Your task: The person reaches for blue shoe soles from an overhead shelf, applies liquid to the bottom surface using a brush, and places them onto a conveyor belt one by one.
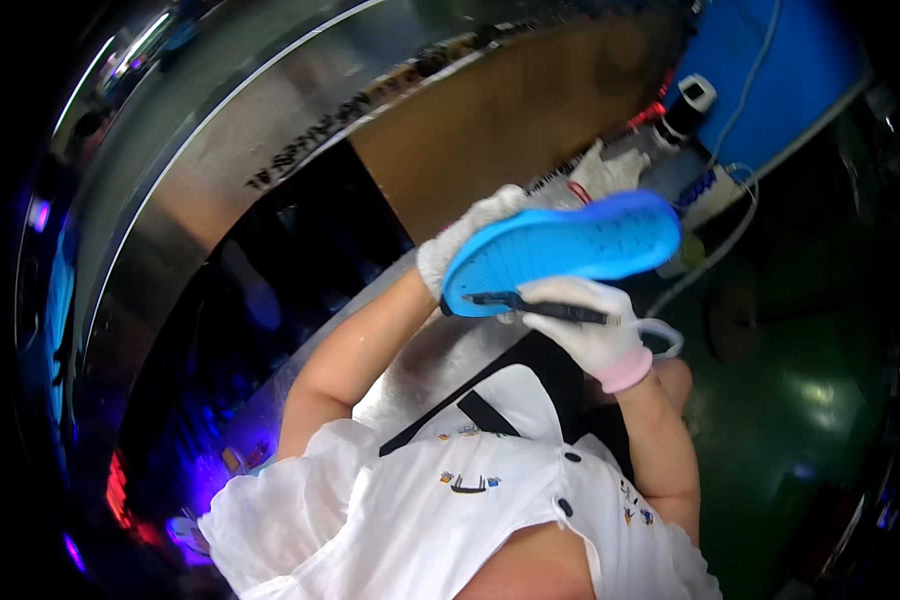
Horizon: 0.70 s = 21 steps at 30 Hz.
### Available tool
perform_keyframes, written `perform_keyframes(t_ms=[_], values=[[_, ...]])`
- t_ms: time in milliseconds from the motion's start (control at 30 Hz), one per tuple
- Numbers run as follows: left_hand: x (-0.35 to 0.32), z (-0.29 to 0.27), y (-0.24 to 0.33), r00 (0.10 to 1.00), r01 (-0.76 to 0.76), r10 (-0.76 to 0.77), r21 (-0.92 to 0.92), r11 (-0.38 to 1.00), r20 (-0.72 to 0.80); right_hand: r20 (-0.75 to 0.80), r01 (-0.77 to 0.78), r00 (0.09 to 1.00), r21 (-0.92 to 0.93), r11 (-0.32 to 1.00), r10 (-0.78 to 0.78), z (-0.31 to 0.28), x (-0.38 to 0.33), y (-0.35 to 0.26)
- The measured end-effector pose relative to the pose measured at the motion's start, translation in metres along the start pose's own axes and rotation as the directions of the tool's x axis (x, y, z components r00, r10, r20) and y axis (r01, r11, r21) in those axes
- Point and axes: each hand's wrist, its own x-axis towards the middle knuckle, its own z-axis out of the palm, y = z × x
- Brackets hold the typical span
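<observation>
In front of my chest, a bright blue shoe sole (560, 245) lies tilted, with small dark holes toward its far right end and fine ridges at the nearer end. My left hand (475, 225), in a white knit glove, is closed round the sole's left edge; some of its fingers are hidden behind it. A white glove with a pink cuff covers my right hand (585, 310), which grips a black pen-shaped tool (545, 305). The tool's tip points left over the near end of the sole; whether it touches cannot be made out. A whitish tube (665, 332) loops beside my right wrist.
Beyond my hands runs a metal machine with a brown panel (500, 120) and a dark opening (290, 240). A white crumpled glove or cloth (610, 172) lies behind the sole. At the far right are a blue panel (785, 70), a white-and-black device (690, 105) and a hanging cable (745, 95).
</observation>
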Motion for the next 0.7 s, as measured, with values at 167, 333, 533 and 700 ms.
perform_keyframes(t_ms=[167,333,533,700], values=[[-0.006,0.002,0.011,0.977,0.069,0.0,0.316,0.946,-0.215,0.146,0.308,0.95,-0.309,0.9,-0.275,0.008,-0.01,-0.026],[-0.003,-0.008,0.023,0.965,-0.263,0.145,0.825,0.5,0.22,0.125,0.311,0.95,-0.354,0.882,-0.285,0.003,-0.006,-0.013],[-0.009,0.008,0.02,0.985,0.16,-0.112,0.469,0.868,-0.13,-0.044,0.155,0.985,-0.188,0.97,-0.166,-0.003,-0.008,-0.006],[-0.003,-0.019,0.031,0.838,-0.546,0.191,0.803,0.24,0.512,0.235,0.362,0.931,-0.485,0.796,-0.28,-0.011,-0.012,-0.033]])
